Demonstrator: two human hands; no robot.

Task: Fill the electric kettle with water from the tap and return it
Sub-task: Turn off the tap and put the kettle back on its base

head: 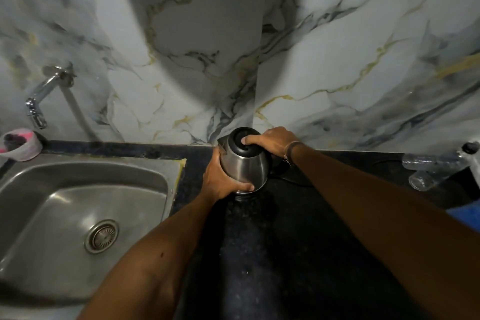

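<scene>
A steel electric kettle (246, 166) with a black lid stands at the back of the dark counter (259, 254), close to the marble wall. My left hand (220, 179) wraps around its lower left side. My right hand (272, 141) lies over the top, thumb on the black lid, fingers at the handle side. The lid looks closed. A chrome tap (39, 101) juts from the wall at the far left, above the steel sink (78, 215). No water runs from it.
A pink-and-white plastic cup (18, 145) sits at the sink's back left corner. Clear plastic bottles (436, 166) lie on the counter at the far right, with a blue object (465, 215) near the right edge. A black cord (293, 179) runs right of the kettle.
</scene>
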